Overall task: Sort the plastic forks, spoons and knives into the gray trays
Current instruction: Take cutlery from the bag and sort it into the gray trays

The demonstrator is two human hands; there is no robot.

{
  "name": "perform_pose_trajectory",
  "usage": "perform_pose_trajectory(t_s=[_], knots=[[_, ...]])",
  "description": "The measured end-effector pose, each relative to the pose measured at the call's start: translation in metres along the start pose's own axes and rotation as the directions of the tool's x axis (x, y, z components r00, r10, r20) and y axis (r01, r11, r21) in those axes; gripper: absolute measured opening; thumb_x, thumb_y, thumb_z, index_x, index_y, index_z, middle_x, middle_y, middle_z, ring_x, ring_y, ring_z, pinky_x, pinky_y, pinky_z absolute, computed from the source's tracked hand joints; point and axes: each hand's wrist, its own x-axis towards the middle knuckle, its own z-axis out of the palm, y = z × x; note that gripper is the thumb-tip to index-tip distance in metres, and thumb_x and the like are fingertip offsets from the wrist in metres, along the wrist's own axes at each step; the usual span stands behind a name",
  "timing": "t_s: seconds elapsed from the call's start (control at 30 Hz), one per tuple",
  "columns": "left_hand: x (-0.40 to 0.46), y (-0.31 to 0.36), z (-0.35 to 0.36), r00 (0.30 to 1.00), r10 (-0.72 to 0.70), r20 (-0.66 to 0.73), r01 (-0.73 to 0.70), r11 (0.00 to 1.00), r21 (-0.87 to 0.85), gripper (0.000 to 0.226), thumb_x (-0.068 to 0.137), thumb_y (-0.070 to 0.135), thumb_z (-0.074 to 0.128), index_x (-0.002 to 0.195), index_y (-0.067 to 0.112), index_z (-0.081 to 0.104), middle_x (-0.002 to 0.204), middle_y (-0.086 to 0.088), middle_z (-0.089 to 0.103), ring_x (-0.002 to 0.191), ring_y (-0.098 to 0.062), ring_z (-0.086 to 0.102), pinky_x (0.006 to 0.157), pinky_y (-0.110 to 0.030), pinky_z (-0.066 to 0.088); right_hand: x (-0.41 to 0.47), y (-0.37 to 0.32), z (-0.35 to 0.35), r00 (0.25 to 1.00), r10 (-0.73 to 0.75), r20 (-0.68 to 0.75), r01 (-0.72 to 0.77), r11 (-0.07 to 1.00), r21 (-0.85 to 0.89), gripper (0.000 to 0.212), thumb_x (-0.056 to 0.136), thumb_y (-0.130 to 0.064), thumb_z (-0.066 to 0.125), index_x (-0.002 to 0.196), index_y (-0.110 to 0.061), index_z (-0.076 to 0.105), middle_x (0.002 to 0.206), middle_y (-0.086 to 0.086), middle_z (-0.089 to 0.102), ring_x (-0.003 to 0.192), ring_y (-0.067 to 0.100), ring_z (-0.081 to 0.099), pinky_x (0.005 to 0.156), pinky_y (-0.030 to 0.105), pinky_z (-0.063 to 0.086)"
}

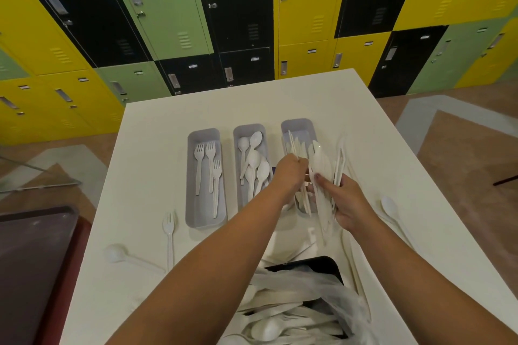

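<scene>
Three gray trays stand side by side on the white table. The left tray [193, 176] holds three forks, the middle tray [238, 199] several spoons, the right tray [298, 127] knives. My right hand [349, 204] grips a bundle of white knives [322, 176] over the right tray. My left hand [290, 171] pinches one knife [293, 145] from that bundle, its tip pointing into the right tray. A loose fork [169, 232] and spoon [117, 253] lie left of the trays, another spoon [391, 209] lies at the right.
A black bin [322, 263] with a clear plastic bag and several more white utensils [269, 328] sits at the table's near edge. A dark tray [30, 260] rests on a red surface at the left. Coloured lockers [168, 8] line the far wall.
</scene>
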Motion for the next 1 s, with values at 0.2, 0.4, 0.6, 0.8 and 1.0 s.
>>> perform_pose_trajectory(t_s=[0.2, 0.4, 0.6, 0.8, 1.0], knots=[[-0.003, -0.002, -0.017, 0.925, -0.122, 0.361, 0.208, 0.955, -0.211, 0.021, 0.094, 0.006, 0.042, 0.094, 0.002, 0.063, 0.077, -0.013, 0.064, 0.067, -0.023, 0.061, 0.068, -0.036, 0.058, -0.002, -0.001, -0.004, 0.999, -0.034, 0.028, 0.033, 0.999, 0.028, 0.018, 0.088, -0.005, 0.061, 0.105, -0.001, 0.063, 0.075, 0.009, 0.074, 0.067, 0.019, 0.073, 0.053, 0.027, 0.057], [-0.003, -0.010, -0.011, 0.929, -0.125, 0.348, 0.239, 0.921, -0.309, 0.028, 0.099, 0.020, 0.044, 0.113, 0.002, 0.060, 0.083, -0.008, 0.066, 0.077, -0.022, 0.064, 0.069, -0.032, 0.058, 0.005, -0.005, -0.003, 0.996, -0.074, -0.047, 0.072, 0.997, -0.042, 0.026, 0.083, -0.007, 0.067, 0.108, -0.004, 0.063, 0.092, 0.013, 0.070, 0.076, 0.023, 0.069, 0.063, 0.032, 0.060], [-0.002, -0.007, -0.008, 0.946, -0.126, 0.298, 0.217, 0.930, -0.297, 0.021, 0.098, 0.016, 0.044, 0.102, 0.001, 0.059, 0.090, -0.013, 0.066, 0.077, -0.025, 0.065, 0.068, -0.034, 0.058, 0.008, -0.005, -0.007, 0.992, -0.048, -0.114, 0.047, 0.999, -0.008, 0.020, 0.085, -0.005, 0.064, 0.105, -0.003, 0.064, 0.083, 0.008, 0.070, 0.063, 0.015, 0.070, 0.055, 0.027, 0.058], [-0.001, -0.004, 0.008, 0.998, -0.056, 0.032, 0.060, 0.985, -0.162, 0.024, 0.096, 0.013, 0.038, 0.103, 0.000, 0.056, 0.086, -0.015, 0.064, 0.062, -0.024, 0.062, 0.054, -0.031, 0.056, 0.008, -0.001, 0.004, 0.998, -0.042, -0.052, 0.040, 0.999, -0.035, 0.018, 0.093, -0.010, 0.054, 0.109, -0.008, 0.062, 0.083, 0.009, 0.070, 0.060, 0.014, 0.069, 0.051, 0.025, 0.055], [0.000, -0.001, 0.005, 0.942, 0.277, -0.188, -0.242, 0.951, 0.190, 0.022, 0.092, 0.029, 0.051, 0.097, 0.010, 0.060, 0.096, -0.010, 0.063, 0.081, -0.021, 0.058, 0.077, -0.038, 0.049, 0.007, -0.005, 0.004, 0.997, -0.076, 0.013, 0.077, 0.995, -0.063, 0.021, 0.094, -0.013, 0.053, 0.115, -0.012, 0.056, 0.085, 0.009, 0.064, 0.058, 0.014, 0.062, 0.054, 0.027, 0.053]])
